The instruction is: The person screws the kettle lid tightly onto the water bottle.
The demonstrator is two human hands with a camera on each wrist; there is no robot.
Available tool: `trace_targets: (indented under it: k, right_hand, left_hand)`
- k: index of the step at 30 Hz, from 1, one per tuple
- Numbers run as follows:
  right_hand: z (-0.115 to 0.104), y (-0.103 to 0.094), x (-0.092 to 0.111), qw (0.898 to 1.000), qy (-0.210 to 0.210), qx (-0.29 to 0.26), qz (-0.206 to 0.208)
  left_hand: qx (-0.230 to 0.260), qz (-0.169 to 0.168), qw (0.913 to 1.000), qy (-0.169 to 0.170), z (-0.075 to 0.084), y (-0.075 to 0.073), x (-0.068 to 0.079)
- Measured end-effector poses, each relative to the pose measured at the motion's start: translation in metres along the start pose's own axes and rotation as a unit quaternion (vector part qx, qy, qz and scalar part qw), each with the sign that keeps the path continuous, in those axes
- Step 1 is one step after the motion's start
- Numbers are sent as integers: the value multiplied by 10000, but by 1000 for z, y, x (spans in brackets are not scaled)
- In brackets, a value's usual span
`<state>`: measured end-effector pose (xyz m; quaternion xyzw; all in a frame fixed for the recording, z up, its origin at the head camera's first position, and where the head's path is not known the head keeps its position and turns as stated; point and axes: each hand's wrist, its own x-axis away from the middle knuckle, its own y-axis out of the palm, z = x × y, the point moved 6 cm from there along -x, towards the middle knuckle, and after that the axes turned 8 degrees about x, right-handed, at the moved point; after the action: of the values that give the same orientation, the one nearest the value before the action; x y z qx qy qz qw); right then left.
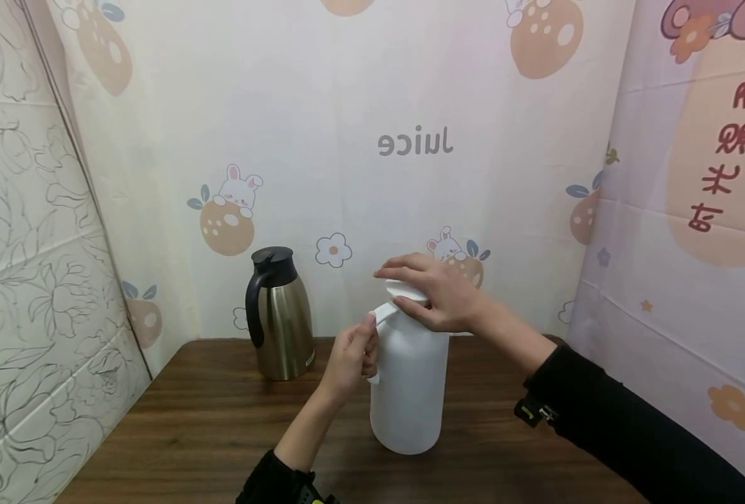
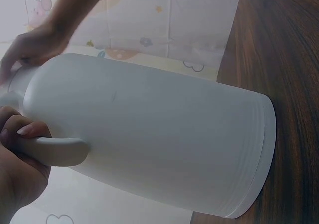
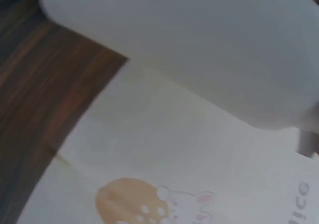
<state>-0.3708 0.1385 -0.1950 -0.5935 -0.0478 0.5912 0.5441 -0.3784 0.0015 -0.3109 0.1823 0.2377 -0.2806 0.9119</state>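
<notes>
A white thermos jug [image 1: 408,392] stands upright on the brown wooden table [image 1: 190,420]. My left hand [image 1: 350,353] grips its handle [image 2: 62,152] on the left side, fingers curled round it and thumb near the top. Over the jug's top, my right hand [image 1: 440,292] holds the white lid [image 1: 405,289]; its fingers reach across the far side and the thumb lies along the near side. In the left wrist view the right hand [image 2: 37,45] bends over the lid end, slightly blurred. The right wrist view shows the jug's side [image 3: 189,40] but almost nothing of the hand.
A steel thermos jug [image 1: 283,325] with a black lid and handle stands at the back left of the table, a short way from the white one. Behind the table hangs a patterned curtain [image 1: 347,189], with further printed cloth [image 1: 650,294] on the right side.
</notes>
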Motion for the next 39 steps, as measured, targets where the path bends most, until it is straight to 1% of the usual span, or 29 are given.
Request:
trace_targets:
  k: [3, 10, 12, 15, 18, 21, 24, 27, 29, 31, 34, 36, 38, 39]
  right_hand:
    - [-1, 5, 3, 9998, -95, -109, 149]
    - [-3, 6, 4, 9996, 30, -45, 293]
    - [-4, 6, 3, 9994, 129, 62, 312]
    - [-8, 7, 1, 9981, 431, 339, 291]
    - [-13, 7, -1, 9934, 833, 755, 221]
    - [-19, 7, -6, 9852, 1182, 1233, 145]
    - [-24, 7, -10, 9734, 1455, 1769, 19]
    - [-27, 7, -14, 9625, 1653, 2142, -171]
    - [-28, 6, -15, 9581, 1755, 2239, -330]
    - [-29, 6, -16, 9554, 1872, 2203, -598]
    - [-28, 5, -16, 9500, 2150, 1924, -1196]
    - [-26, 3, -16, 9447, 2385, 1577, -1605]
    - [-23, -1, -15, 9398, 2614, 1190, -1852]
    - [-20, -3, -15, 9394, 2663, 1024, -1900]
  left_hand:
    - [-83, -57, 9999, 91, 0, 0, 0]
    - [-148, -92, 9997, 175, 0, 1, 0]
    - [-133, -111, 9997, 190, 0, 1, 0]
    - [-128, -132, 9996, 216, 1, 1, 0]
    - [-160, -126, 9995, 226, 1, 1, 0]
    - [-190, -108, 9995, 222, 1, 1, 0]
    - [-188, -101, 9996, 205, 1, 1, 0]
    - [-179, -118, 9996, 201, 1, 1, 0]
    - [-188, -119, 9996, 192, 1, 0, 0]
    - [-210, -129, 9995, 204, 1, 0, 0]
    - [-248, -133, 9994, 225, 2, 1, 0]
    - [-258, -142, 9993, 223, 2, 1, 0]
    - [-239, -146, 9994, 205, 2, 1, 1]
    - [-233, -147, 9994, 187, 2, 1, 1]
